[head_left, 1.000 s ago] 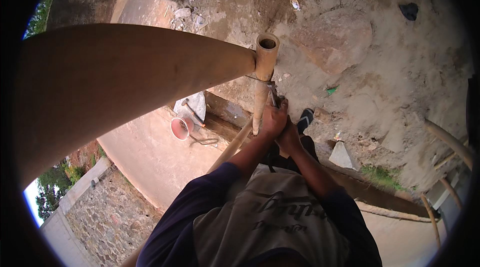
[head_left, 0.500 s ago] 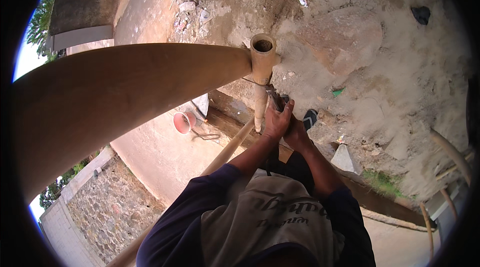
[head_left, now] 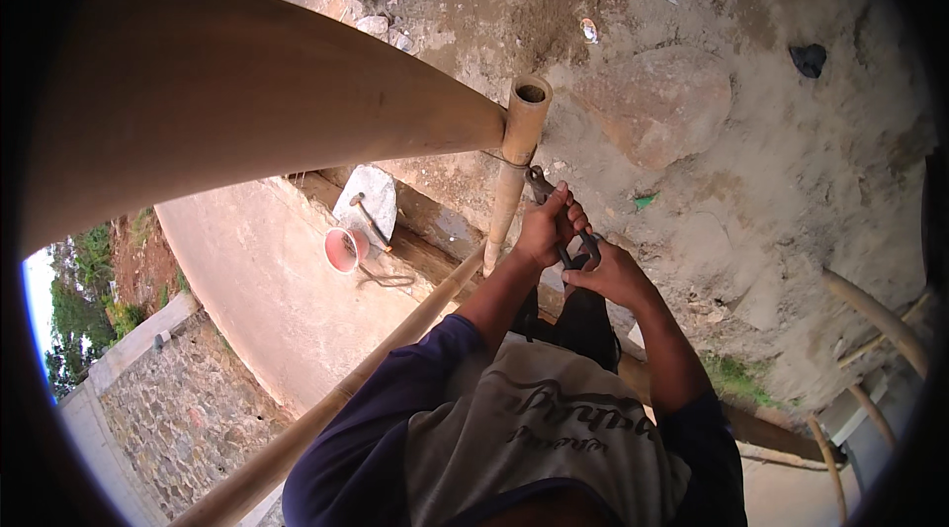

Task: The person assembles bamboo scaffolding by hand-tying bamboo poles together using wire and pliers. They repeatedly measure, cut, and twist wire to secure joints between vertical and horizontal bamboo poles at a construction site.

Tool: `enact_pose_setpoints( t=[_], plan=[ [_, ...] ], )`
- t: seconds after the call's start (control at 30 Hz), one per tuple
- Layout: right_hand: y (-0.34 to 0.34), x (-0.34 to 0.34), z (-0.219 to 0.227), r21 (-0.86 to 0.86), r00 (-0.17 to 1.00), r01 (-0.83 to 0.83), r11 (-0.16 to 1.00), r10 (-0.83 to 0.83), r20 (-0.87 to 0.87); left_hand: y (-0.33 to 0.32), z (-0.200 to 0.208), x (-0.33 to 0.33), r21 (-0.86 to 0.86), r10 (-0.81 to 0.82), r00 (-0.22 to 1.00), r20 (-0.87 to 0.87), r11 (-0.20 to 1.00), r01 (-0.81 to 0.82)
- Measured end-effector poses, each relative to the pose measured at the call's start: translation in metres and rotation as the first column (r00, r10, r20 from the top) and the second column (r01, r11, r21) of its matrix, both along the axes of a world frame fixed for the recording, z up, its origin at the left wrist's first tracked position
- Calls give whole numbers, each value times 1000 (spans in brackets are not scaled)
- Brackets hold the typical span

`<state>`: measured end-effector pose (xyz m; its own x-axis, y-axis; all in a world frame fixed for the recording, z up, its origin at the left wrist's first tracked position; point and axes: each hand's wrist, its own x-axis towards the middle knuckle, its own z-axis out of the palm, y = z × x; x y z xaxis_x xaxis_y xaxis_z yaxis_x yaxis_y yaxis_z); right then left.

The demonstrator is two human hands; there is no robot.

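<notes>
An upright bamboo pole (head_left: 513, 171) with a hollow top stands in front of me. A thick bamboo pole (head_left: 326, 82) meets it from the left, and a thin dark wire (head_left: 502, 159) loops round the joint. My left hand (head_left: 547, 228) is closed round dark metal pincers (head_left: 540, 189), whose jaws are beside the upright pole near the wire. My right hand (head_left: 611, 275) grips the handle end of the pincers, with the handles spread apart. Whether the jaws hold the wire is too small to tell.
Below left are a red bucket (head_left: 343, 248) and a hammer (head_left: 372, 220) on a pale slab (head_left: 368, 193). Another bamboo pole (head_left: 395, 354) slants past my left side. A large flat stone (head_left: 657, 102) lies in the dirt ahead. More poles (head_left: 878, 319) stand at the right.
My right hand has moved right and down from beside the left hand, and the pincers' handles now show spread. The view has shifted, bringing the hammer and slab into fuller sight.
</notes>
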<state>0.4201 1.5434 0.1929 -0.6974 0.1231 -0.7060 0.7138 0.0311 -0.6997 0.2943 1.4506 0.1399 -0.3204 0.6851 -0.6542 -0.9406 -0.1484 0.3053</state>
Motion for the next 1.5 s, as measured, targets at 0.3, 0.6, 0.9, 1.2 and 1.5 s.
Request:
enact_pose_setpoints(
  t=[0.3,0.6,0.9,1.2,1.5],
  plan=[
    [-16,-4,-14,466,998,-52,883,36,42,21,8,11,-452,-26,989,-148,891,-45],
    [11,-6,-24,-379,996,58,924,-28,84,-17,-12,0,-192,-168,957,-237,974,123],
    [-20,4,-81,-768,958,168,618,-286,-20,-38,-36,-15,-179,-418,834,-360,908,378],
    [-19,7,-38,-511,980,192,838,-186,63,-18,10,-2,-431,-349,867,-355,885,179],
    [-75,17,-67,-549,893,320,772,-439,-98,-53,41,-29,-552,-645,699,-308,720,421]
  ],
)
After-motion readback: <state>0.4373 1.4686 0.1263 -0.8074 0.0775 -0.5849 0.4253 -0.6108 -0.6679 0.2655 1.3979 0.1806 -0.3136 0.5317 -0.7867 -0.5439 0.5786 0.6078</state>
